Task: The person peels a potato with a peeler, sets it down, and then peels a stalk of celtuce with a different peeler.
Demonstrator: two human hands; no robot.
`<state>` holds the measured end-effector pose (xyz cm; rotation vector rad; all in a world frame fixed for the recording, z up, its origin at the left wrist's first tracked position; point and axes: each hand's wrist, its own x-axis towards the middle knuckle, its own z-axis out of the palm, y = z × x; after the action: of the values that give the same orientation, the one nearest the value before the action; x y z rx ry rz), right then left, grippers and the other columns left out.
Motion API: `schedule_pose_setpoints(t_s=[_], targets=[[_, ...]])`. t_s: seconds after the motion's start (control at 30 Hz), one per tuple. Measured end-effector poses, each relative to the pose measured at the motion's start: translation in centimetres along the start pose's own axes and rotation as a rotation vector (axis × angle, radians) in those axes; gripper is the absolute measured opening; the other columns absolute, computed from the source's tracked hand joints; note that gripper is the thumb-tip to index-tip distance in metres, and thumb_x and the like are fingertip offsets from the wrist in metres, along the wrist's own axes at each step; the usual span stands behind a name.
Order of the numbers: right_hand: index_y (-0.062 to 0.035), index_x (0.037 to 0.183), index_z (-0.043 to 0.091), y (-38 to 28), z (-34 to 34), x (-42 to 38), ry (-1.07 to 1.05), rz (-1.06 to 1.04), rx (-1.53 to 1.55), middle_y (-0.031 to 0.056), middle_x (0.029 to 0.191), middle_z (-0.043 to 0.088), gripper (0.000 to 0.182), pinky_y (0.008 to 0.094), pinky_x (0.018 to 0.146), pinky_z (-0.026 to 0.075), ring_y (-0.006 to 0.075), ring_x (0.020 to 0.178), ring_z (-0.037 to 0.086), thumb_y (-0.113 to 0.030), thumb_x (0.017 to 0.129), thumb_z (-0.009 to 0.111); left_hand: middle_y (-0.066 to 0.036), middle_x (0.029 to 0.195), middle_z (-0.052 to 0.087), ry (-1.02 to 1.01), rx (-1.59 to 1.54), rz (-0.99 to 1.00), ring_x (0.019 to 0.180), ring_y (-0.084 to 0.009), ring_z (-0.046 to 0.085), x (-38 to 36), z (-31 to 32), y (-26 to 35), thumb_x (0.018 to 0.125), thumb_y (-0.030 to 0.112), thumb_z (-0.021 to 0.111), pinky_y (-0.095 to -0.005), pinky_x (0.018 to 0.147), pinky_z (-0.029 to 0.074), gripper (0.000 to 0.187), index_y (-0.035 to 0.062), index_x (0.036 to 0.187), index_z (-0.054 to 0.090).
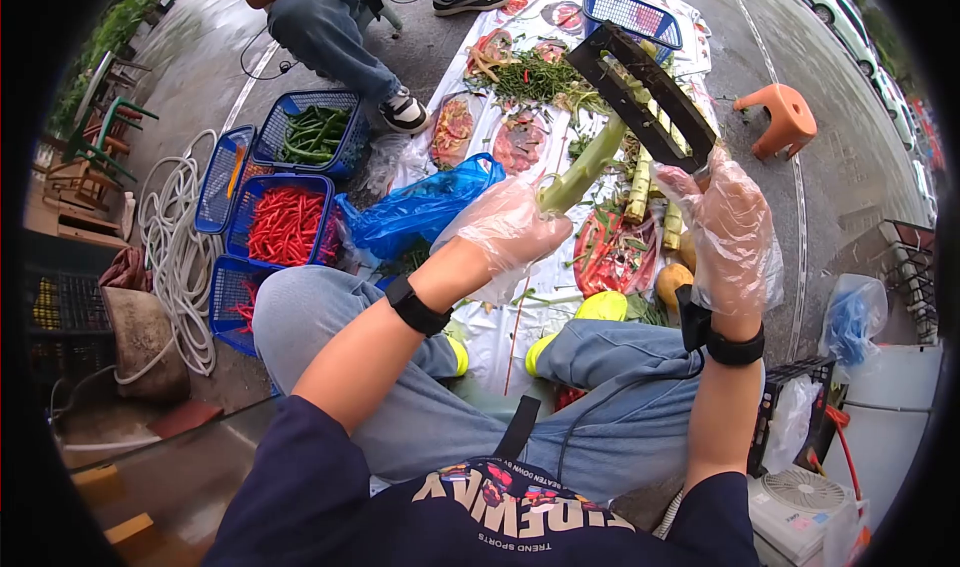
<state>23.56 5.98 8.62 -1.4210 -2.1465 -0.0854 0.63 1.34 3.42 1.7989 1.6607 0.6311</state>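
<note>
Thin clear plastic gloves cover both my hands. My left hand (512, 229) is closed around the lower end of a pale green stalk, which looks like a lettuce stem (588, 170) and slants up to the right. In my right hand (735, 222) is the handle end of a dark cleaver-like tool (672, 85) with a wide rectangular blade and a long opening in it. The blade is raised beside the upper end of the stem; whether they touch is hard to tell. Below the blade lie pale green jointed stalks (638, 192) on the ground sheet.
A printed sheet (490, 342) carries green trimmings (535, 75) and a blue plastic bag (425, 207). Baskets of red chillies (287, 225) and green peppers (315, 132) stand left, near a coiled hose (170, 237). A person's leg (335, 42) is beyond; an orange stool (778, 119) is right.
</note>
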Motion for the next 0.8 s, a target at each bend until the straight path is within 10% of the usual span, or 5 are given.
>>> schedule_pose_setpoints(t_s=[0.3,0.37,0.6,0.8], targets=[[0.0059,0.108,0.062,6.6,-2.3,1.5,0.123,0.425,0.057,0.0117,0.078,0.066,0.066,0.0323,0.061,0.047,0.0207,0.066,0.062,-0.058,0.090,0.059,-0.027,0.063,0.056,-0.144,-0.024,-0.076,0.062,-0.0427,0.059,0.0,0.5,-0.5,0.076,0.036,0.062,-0.0475,0.061,0.046,0.041,-0.0046,0.079,0.064],[0.0113,0.109,0.060,7.2,-2.9,1.6,-0.042,0.617,0.502,0.0212,0.076,0.064,0.082,0.0411,0.070,0.048,0.0368,0.075,0.064,-0.067,0.087,0.055,-0.027,0.064,0.056,-0.137,-0.040,-0.122,0.062,-0.0426,0.059,0.2,0.3,-0.8,0.076,0.036,0.063,-0.0477,0.061,0.046,0.041,-0.0047,0.079,0.064],[0.0144,0.114,0.058,3.7,-2.4,0.8,0.051,0.254,0.091,0.0285,0.087,0.063,0.078,0.0442,0.081,0.048,0.0421,0.083,0.062,-0.060,0.090,0.057,-0.028,0.065,0.057,-0.145,0.004,-0.118,0.063,-0.0432,0.058,0.2,0.0,-0.1,0.076,0.039,0.063,-0.0478,0.061,0.046,0.043,-0.0045,0.079,0.064],[0.0163,0.116,0.055,2.8,-2.5,0.5,0.025,0.184,0.193,0.0277,0.084,0.062,0.078,0.0413,0.075,0.049,0.0386,0.075,0.062,-0.058,0.092,0.055,-0.013,0.058,0.055,-0.348,-0.223,0.052,0.053,-0.0213,0.057,0.0,-0.2,-2.5,0.081,0.033,0.070,-0.0379,0.052,0.043,0.036,-0.0018,0.079,0.062]])
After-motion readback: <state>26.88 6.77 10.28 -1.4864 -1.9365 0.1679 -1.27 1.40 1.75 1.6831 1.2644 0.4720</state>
